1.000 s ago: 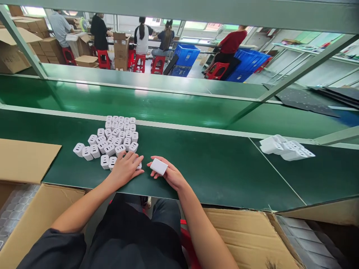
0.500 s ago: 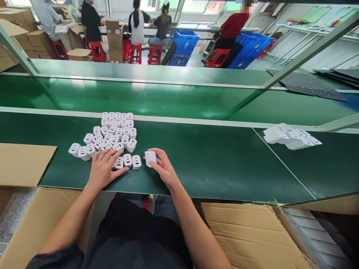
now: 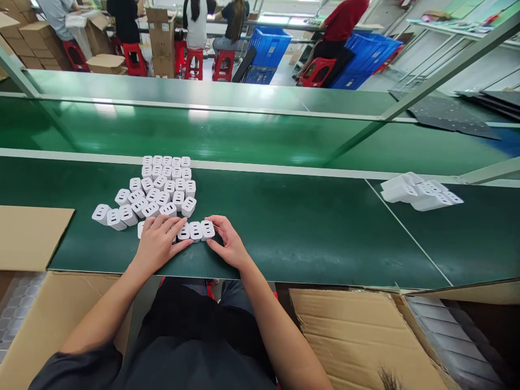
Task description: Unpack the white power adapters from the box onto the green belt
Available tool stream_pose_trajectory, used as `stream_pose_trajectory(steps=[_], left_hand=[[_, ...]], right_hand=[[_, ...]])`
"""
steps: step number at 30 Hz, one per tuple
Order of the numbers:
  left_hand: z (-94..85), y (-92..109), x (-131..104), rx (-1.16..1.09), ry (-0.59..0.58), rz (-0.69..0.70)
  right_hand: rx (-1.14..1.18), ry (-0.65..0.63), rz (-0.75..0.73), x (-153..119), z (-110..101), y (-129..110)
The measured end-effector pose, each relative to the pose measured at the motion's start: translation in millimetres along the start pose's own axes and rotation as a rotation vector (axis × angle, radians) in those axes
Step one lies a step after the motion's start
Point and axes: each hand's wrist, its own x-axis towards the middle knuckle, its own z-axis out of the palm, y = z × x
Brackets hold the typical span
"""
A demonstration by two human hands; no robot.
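Note:
My left hand (image 3: 158,242) lies over a short front row of white USB chargers (image 3: 184,232), fingers along the far side and thumb along the near side. Part of that row is hidden beneath it. At the row's right end my right hand (image 3: 228,244) pinches one white charger (image 3: 207,229), which stands with its two ports facing up and appears to touch its neighbour. Behind the hands, several more chargers (image 3: 153,195) stand close together, the far rows straight and the nearer ones uneven and slightly tilted.
On the dark green table (image 3: 292,233), another cluster of white chargers (image 3: 420,192) lies at the right. A cardboard sheet (image 3: 34,238) is at the left edge. Open cartons (image 3: 349,330) flank my lap. Beyond a green belt (image 3: 244,135), people sit on red stools (image 3: 194,64) near blue crates (image 3: 270,46).
My right hand has moved slightly left and turned its charger ports up, bringing it against the row's right end. My left hand stays over the row. The whole view has shifted a little.

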Motion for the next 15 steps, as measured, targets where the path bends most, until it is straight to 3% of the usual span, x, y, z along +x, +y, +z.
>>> stream_pose_trajectory(steps=[7,15], left_hand=[[-4.6,4.4,4.4,-0.052,-0.064,0.0],[6.2,12.4,12.1,-0.112,-0.098,0.064]], right_hand=[[-0.192,0.006,-0.102,-3.7,1.1,-6.3],[-0.389,0.063,-0.129,-5.8,2.2,-16.2]])
